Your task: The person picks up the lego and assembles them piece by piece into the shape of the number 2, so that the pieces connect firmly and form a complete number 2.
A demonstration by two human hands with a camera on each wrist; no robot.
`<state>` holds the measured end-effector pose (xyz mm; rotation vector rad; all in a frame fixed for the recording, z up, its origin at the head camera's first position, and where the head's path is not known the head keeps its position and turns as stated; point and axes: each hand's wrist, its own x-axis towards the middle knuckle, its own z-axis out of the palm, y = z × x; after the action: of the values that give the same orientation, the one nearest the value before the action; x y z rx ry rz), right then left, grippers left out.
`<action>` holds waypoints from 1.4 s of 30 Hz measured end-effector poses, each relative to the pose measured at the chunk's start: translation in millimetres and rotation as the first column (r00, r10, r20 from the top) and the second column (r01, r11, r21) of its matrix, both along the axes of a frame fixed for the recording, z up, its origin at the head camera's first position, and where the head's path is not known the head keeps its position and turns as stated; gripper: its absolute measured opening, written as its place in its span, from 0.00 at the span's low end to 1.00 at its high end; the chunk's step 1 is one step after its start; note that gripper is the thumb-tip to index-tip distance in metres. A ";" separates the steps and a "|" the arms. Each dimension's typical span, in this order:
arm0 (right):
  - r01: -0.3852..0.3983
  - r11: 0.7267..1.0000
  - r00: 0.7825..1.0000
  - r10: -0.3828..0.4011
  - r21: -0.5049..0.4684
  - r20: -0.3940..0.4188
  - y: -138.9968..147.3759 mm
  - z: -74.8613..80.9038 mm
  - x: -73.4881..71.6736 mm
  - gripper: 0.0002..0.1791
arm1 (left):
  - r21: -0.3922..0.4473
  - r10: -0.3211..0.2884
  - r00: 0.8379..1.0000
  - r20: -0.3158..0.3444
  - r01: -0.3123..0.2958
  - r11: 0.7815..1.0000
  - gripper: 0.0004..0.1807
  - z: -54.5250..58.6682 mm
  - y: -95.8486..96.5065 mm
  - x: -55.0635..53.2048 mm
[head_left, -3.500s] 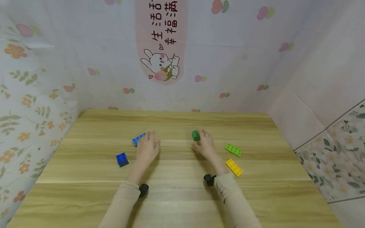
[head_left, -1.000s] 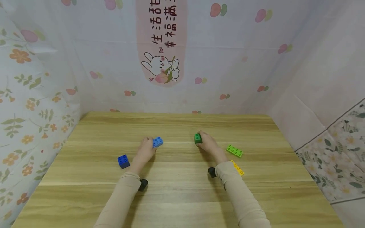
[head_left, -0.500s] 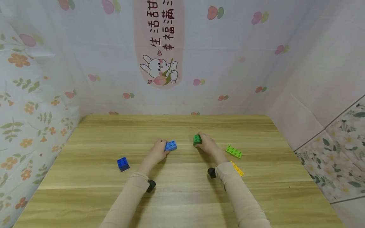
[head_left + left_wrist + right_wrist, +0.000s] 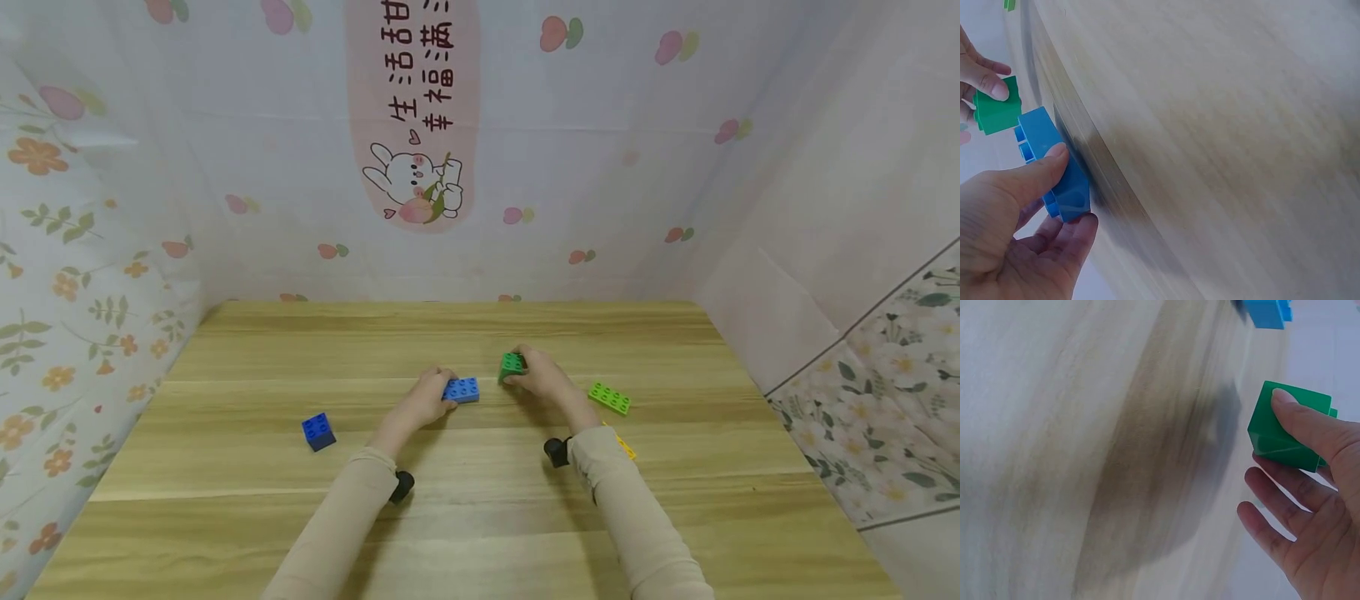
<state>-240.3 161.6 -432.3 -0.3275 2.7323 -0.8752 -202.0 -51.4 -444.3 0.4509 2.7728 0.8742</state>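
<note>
My left hand (image 4: pixel 422 402) pinches a light blue toy building brick (image 4: pixel 462 390) by its left end, thumb on the near side and studs facing up. In the left wrist view the thumb presses the long side of the light blue brick (image 4: pixel 1054 164). My right hand (image 4: pixel 546 379) holds a green square toy brick (image 4: pixel 511 365) between thumb and fingers. Seen from the right wrist, the green brick (image 4: pixel 1288 425) sits in the pinch, with the other fingers spread below. A short gap separates the two bricks in the head view, the green one slightly farther back.
On the wooden table (image 4: pixel 465 517), a dark blue square brick (image 4: pixel 318 432) lies at the left. To the right are a flat lime green brick (image 4: pixel 610 398) and a yellow brick (image 4: pixel 625 446), partly hidden by the right forearm. A patterned cloth (image 4: pixel 600 167) hangs behind the table.
My left hand has taken hold of the light blue brick and carried it right, toward the green one. My right hand now grips the green brick and has shifted it slightly left over the last half second.
</note>
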 end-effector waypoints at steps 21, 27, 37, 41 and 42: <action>-0.028 0.999 1.000 0.028 -0.043 0.000 -14.3 12.0 1.6 0.24 | 0.051 -0.021 1.000 0.011 0.021 0.998 0.22 -6.1 -8.7 -4.8; -0.040 0.997 0.999 0.040 -0.063 -0.006 -26.0 19.2 0.6 0.26 | 0.105 -0.015 1.000 0.003 0.014 0.994 0.24 -7.6 -14.5 -6.9; -0.087 0.994 0.996 0.085 -0.061 -0.041 -47.5 21.5 6.5 0.25 | 0.143 -0.027 0.999 0.030 0.022 0.990 0.21 -10.4 -23.0 -8.7; -0.112 0.993 0.992 0.110 -0.038 -0.054 -54.9 19.0 8.7 0.24 | 0.185 -0.065 0.998 0.002 0.063 0.981 0.21 -21.6 -27.4 -11.0; -0.120 0.992 0.991 0.118 -0.031 -0.059 -56.3 18.6 9.3 0.24 | 0.188 -0.058 0.998 0.016 0.054 0.981 0.21 -21.1 -26.7 -10.0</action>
<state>-231.0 105.3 -413.7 -0.5240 2.7196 -0.8946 -212.0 -78.1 -465.4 0.5436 2.6560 1.1259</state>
